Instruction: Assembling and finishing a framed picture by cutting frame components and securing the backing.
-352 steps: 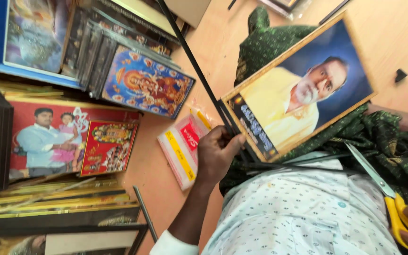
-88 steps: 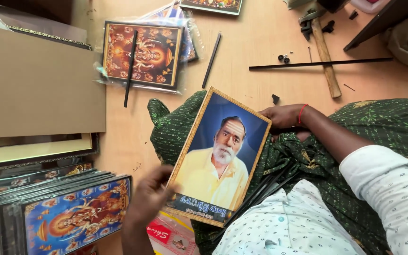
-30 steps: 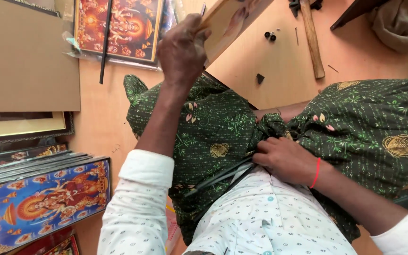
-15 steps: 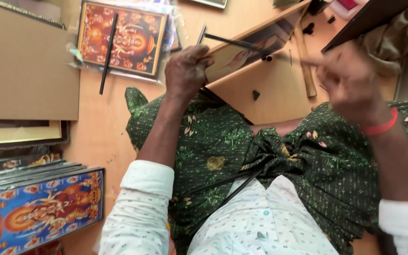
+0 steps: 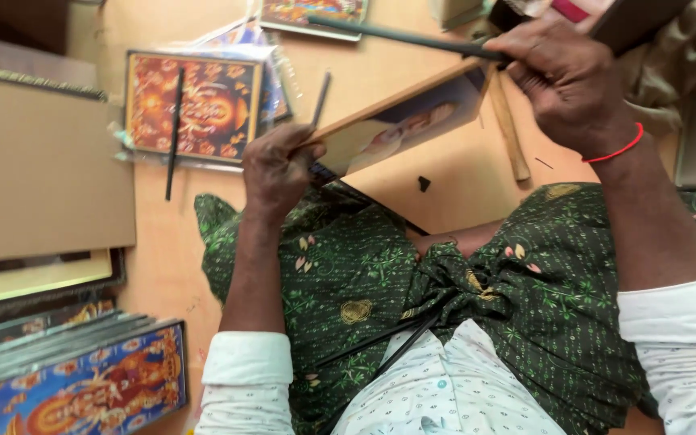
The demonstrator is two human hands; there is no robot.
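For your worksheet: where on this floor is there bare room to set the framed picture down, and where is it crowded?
Free: the bare floor between the framed picture and the lap, holding only a small black piece. Crowded: the left side, with the decorated print and stacked frames.

left hand (image 5: 277,165): fingers curled, grip closed | right hand (image 5: 567,76): raised, grip closed | both arms extended

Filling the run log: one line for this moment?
left hand: grips framed portrait | right hand: holds thin black strip along its top edge

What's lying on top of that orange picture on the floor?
A thin black strip lies across the orange picture. Clear plastic wrap shows around it. More pictures peek from underneath; most of them is covered.
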